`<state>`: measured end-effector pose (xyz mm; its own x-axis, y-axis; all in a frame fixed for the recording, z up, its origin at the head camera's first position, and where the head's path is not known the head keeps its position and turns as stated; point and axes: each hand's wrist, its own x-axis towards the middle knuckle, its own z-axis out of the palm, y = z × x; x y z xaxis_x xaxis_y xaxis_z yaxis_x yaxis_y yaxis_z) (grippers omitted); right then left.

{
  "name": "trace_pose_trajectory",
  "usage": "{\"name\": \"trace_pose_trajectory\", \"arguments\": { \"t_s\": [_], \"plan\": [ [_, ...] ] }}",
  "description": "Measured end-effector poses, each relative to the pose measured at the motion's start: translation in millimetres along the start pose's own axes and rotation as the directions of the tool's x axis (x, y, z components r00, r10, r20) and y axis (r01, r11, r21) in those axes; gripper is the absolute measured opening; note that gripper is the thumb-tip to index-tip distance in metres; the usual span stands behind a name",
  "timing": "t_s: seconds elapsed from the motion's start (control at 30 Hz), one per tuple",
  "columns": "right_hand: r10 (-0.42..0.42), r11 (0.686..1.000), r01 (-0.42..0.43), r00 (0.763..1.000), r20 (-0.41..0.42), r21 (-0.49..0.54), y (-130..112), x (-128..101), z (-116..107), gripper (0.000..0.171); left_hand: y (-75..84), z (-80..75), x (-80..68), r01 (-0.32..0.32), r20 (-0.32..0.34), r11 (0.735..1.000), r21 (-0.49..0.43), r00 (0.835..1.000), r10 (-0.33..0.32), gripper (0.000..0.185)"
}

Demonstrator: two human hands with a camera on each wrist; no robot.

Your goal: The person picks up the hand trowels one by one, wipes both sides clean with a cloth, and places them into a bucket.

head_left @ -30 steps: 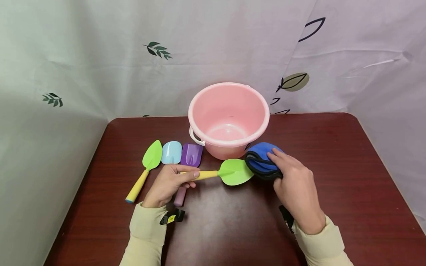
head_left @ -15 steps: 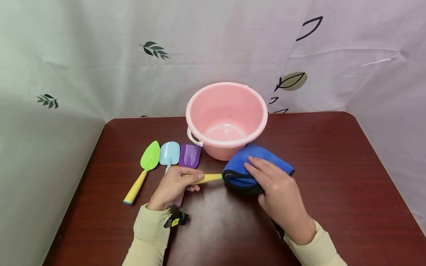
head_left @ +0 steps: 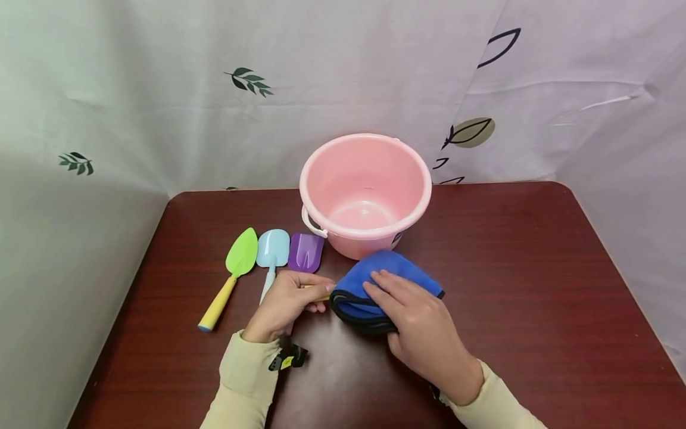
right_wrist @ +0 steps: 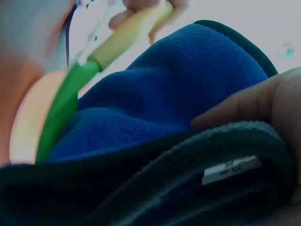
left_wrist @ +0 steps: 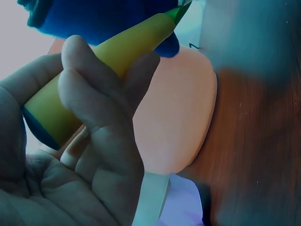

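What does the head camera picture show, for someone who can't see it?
A person's right hand presses a folded blue cloth over a toy shovel whose yellow handle the left hand holds. Behind stands a pink bucket; three more toy shovels lie left on the dark red table.

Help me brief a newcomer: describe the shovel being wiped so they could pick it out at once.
Start at the pink bucket on the red-brown table. Just in front of it, the right hand presses a folded blue cloth over a green shovel, whose yellow handle the left hand grips. Unlike the three shovels lying at the left, it is held and mostly hidden under cloth.
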<state>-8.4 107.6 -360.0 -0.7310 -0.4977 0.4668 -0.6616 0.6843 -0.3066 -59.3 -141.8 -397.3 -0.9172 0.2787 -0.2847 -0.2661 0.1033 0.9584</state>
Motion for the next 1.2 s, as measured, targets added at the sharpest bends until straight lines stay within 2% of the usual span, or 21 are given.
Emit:
{"name": "trace_pose_trajectory", "arguments": {
  "t_s": [0.1,0.23,0.37,0.53,0.8,1.0,1.2],
  "plan": [
    [0.000,1.000,-0.001,0.994,0.106,0.005,-0.7,1.9,3.7,0.064,-0.2,1.0,-0.1,-0.018,0.012,1.000,0.006,1.000,0.018,0.024],
    [0.001,1.000,-0.007,0.969,0.249,0.023,0.1,3.8,5.9,0.065,0.6,1.0,-0.4,-0.021,0.030,1.000,0.018,0.999,0.020,0.023],
    [0.024,0.998,-0.040,0.948,0.318,0.041,0.3,2.9,7.1,0.063,2.5,0.6,-2.2,-0.009,0.055,1.000,0.014,0.998,0.008,0.025],
    [0.075,0.995,-0.091,0.941,0.331,0.032,0.8,1.5,7.4,0.059,3.6,1.0,-2.9,-0.011,0.074,0.999,0.038,0.997,0.009,0.024],
    [0.121,0.992,-0.122,0.937,0.328,-0.018,3.9,1.9,7.7,0.056,2.1,0.9,-3.3,-0.053,0.085,0.998,0.047,0.995,0.049,0.026],
    [0.156,0.988,-0.150,0.933,0.325,-0.045,5.4,2.2,7.7,0.053,3.7,-0.3,-5.0,-0.051,0.086,0.999,0.019,0.995,0.049,0.025],
    [0.194,0.981,-0.176,0.916,0.351,-0.082,6.9,3.3,4.9,0.049,4.1,-1.7,-5.2,-0.035,0.078,0.999,0.009,0.996,0.034,0.026]
  ]
}}
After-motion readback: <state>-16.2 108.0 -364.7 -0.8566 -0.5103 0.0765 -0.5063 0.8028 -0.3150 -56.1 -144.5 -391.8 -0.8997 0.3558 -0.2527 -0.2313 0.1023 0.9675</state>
